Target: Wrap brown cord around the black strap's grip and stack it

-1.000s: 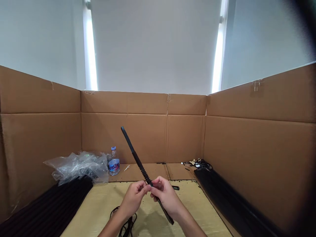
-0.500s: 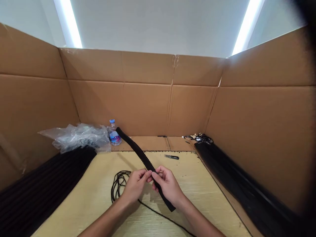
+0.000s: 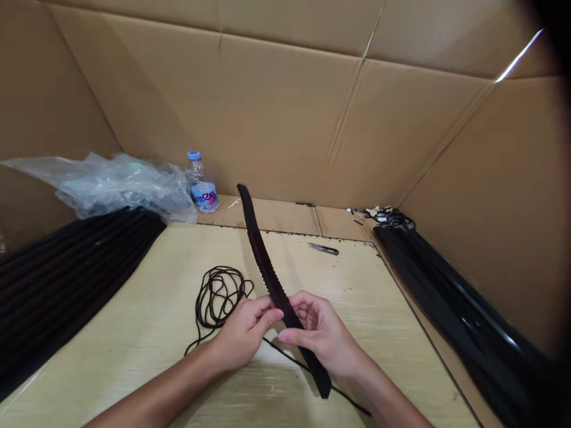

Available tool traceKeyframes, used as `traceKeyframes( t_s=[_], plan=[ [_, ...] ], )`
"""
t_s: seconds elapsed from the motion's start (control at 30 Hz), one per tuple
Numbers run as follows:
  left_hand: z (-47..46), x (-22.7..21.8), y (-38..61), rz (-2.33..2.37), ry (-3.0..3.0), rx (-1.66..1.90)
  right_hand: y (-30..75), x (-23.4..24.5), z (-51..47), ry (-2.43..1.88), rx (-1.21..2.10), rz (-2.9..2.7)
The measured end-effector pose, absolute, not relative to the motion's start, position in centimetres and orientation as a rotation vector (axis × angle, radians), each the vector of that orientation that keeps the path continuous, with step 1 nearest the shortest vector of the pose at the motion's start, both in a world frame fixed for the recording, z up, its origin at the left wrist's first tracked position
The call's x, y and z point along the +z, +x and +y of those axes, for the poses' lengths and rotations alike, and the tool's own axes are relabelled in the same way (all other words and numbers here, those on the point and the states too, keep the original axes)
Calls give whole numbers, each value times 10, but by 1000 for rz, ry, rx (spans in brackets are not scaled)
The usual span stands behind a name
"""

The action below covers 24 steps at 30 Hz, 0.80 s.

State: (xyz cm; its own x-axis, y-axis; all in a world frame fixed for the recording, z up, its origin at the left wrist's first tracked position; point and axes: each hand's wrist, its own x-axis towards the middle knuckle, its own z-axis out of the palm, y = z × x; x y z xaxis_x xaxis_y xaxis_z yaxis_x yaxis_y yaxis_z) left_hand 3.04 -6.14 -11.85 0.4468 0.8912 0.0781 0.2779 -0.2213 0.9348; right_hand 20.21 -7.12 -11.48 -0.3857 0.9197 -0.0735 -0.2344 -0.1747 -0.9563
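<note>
Over the last half second the head view has tipped down, and the black strip (image 3: 264, 261) has swung, so that its far end, which overlapped the bottle (image 3: 205, 193), now stands clear to the bottle's right; the right thumb has slid down along the strip.

From the head view, the strip is held up above the counter (image 3: 379, 333), to the right of the bottle and nearer the person, its far end leaning away and one stretch edged with small ridges. The left hand (image 3: 243, 333) has its fingers pinched on the strip's left edge. The right hand (image 3: 332, 336) curves about the strip, thumb across the front and fingers spaced off beyond; whether they press on it I can't tell from here.

On the near side of the bottle a dark cord (image 3: 218, 297) lies loosely coiled, one run of it passing under the strip's lower end. A pair of snips (image 3: 324, 248) lies right of the bottle and slightly nearer. Clear plastic bags (image 3: 129, 184) are heaped just left of the bottle, at the far end of a dark ribbed bundle (image 3: 80, 267). Well to the bottle's right sits a small tangle (image 3: 395, 219) of bits, with glossy black material (image 3: 446, 303) running nearer from it.
</note>
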Motion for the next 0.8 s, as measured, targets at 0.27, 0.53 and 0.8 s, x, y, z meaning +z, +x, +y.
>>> traceKeyframes(
  t_s=[0.27, 0.53, 0.8],
  plan=[
    [-67, -120, 34, 914, 1493, 759, 201, -112, -77, -1029, 1659, -1111],
    [-71, -126, 30, 922, 1546, 758, 209, -106, -71, -1142, 1698, -1188],
    [-72, -119, 36, 880, 1364, 786, 205, -112, -75, -1117, 1768, -1145]
  ],
)
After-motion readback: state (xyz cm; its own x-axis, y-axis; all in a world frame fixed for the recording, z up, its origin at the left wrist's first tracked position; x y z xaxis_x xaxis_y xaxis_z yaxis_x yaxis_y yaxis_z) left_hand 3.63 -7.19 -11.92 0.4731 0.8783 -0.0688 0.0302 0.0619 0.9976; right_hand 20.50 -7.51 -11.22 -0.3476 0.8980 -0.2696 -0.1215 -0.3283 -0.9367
